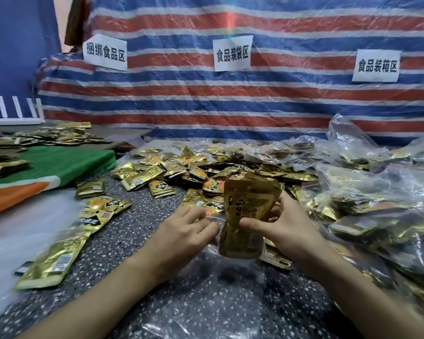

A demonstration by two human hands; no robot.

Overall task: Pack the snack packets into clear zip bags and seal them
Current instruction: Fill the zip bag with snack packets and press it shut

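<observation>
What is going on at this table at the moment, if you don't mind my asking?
A person is bagging snacks. Their right hand grips a stack of gold snack packets upright, while the left hand pinches the mouth of a clear zip bag lying on the speckled table. The stack's lower end is at the bag's mouth; nothing is sealed yet. A heap of loose packets lies behind, and filled bags are piled to the right.

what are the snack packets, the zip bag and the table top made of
Snack packets: likely metallised plastic film, shiny gold with crinkled glints. Zip bag: thin clear plastic, surface shows through. Table top: dark, white-flecked, possibly terrazzo-style stone or laminate.
</observation>
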